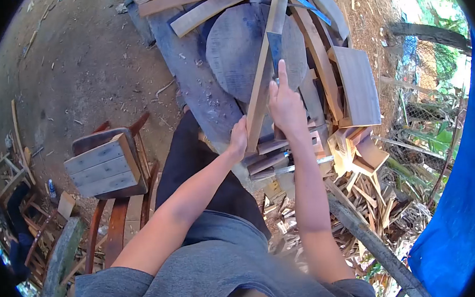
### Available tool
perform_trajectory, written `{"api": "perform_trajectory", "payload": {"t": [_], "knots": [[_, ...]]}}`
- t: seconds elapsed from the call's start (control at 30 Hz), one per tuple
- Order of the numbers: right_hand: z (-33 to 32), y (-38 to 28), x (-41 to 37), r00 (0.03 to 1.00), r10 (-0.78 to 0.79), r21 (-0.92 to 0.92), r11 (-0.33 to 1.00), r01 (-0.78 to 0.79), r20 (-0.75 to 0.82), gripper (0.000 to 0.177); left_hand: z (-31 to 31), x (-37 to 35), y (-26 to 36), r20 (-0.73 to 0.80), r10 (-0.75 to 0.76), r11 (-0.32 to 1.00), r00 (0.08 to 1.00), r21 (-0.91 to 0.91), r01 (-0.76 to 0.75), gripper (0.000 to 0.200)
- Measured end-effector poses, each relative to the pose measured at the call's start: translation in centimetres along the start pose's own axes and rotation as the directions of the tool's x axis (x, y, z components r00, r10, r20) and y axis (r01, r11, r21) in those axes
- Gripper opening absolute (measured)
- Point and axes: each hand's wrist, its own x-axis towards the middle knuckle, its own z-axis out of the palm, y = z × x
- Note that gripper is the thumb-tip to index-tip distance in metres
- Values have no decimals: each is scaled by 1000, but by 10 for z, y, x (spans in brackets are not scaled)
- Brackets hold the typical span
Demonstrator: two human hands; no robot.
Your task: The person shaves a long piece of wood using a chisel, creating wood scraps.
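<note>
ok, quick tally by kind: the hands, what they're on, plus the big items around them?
Hands: 2 (left hand, right hand)
Long plank, gripped by the left hand: 1
Dark blade, in the right hand: 1
Round wooden disc: 1
Slatted stool: 1
Blue tarp: 1
Total: 7

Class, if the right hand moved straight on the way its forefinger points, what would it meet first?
Probably the dark blade along the long plank, just beyond the fingertip of the right hand; depth is unclear.
</note>
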Motion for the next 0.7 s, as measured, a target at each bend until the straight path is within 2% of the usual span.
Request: {"api": "perform_trajectory", "payload": {"t": [0.07,0.17,0.23,0.3,0.37,0.43,0.53,0.63,0.7], "knots": [[-7,1,11,1000,-10,-21,1000,9,-15,58,2,7,11,103,48,998,994,26,-51,37],[-8,3,17,997,-48,-41,998,45,-53,58,2,21,15,118,14,998,993,53,-20,35],[2,-2,-3,999,11,-10,1000,-12,-35,58,5,20,18,121,38,999,992,21,-41,33],[20,4,-29,1000,-2,22,1000,3,-12,59,7,14,18,48,48,998,998,25,-49,42],[25,6,-48,997,39,43,998,-42,66,59,8,8,25,-22,9,998,1000,58,-8,41],[14,5,-25,1000,5,17,1000,-4,-13,58,1,19,13,118,22,1000,993,13,-24,41],[-5,0,52,984,-55,50,997,64,-167,57,2,19,14,151,5,1000,989,-23,-1,38],[-14,-5,77,982,-36,41,998,45,-185,57,2,17,24,171,-12,1000,985,-12,14,38],[-2,3,43,990,-32,40,999,38,-139,57,3,14,20,183,-25,1000,983,-5,27,37]]}}
